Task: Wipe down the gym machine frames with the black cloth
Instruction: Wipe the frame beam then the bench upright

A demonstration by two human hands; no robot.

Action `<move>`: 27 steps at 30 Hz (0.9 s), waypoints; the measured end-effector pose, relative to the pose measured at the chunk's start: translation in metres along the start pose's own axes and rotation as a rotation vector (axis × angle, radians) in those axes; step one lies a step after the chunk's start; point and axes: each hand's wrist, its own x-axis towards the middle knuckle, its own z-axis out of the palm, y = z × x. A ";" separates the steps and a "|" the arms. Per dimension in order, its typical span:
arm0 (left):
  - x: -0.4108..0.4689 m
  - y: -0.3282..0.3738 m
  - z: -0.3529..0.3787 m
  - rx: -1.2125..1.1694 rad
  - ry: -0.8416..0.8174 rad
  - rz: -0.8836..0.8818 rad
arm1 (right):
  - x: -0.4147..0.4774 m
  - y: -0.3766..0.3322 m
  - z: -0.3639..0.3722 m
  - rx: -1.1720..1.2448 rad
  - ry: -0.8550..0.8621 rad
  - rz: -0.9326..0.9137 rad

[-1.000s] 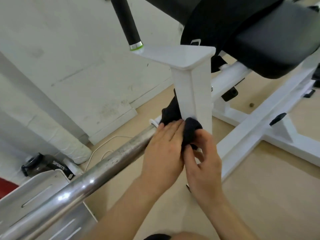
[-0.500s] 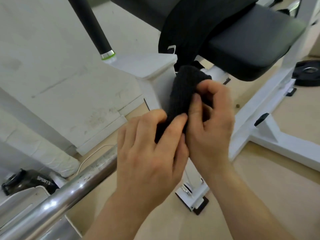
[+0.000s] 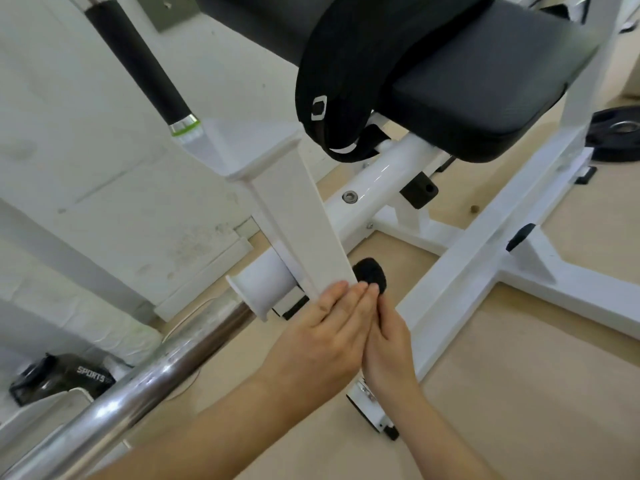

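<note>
Black cloth (image 3: 370, 274): one, bunched into a small wad, pressed against the right edge of the white upright post (image 3: 304, 223) near its lower end.
Left hand (image 3: 322, 344): fingers straight and together, laid flat on the near face of the post, fingertips beside the cloth; not closed on anything that I can see.
Right hand (image 3: 388, 344): tucked behind the left one, fingers reaching up to the cloth and pinching it against the post.
Frame: white; one upright post with a flat cap, floor rails (image 3: 485, 258) crossing to the right.
Pad (image 3: 478, 84): one black padded seat above, with a black cap (image 3: 343, 81) hung over its near-left edge.
Bar (image 3: 145, 379): one chrome bar running from near left up into a white sleeve (image 3: 259, 282) beside the post.
Handle (image 3: 145, 64): one black grip with a green ring, far left.
Containers: one dark bottle (image 3: 59, 377) marked SPORTS lying on the floor, near left; contents cannot be told.
Weight plate (image 3: 616, 133): one, black, on the floor far right.
</note>
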 end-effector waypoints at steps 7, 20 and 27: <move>0.024 -0.036 -0.049 0.098 -0.091 -0.246 | 0.056 -0.071 0.023 -0.057 -0.051 -0.500; 0.123 -0.041 -0.050 0.164 -0.674 -0.315 | 0.172 -0.086 -0.019 -1.342 -0.516 -0.938; 0.140 -0.040 -0.045 -0.065 -0.748 -0.536 | 0.121 -0.059 -0.030 -0.914 -0.232 -0.488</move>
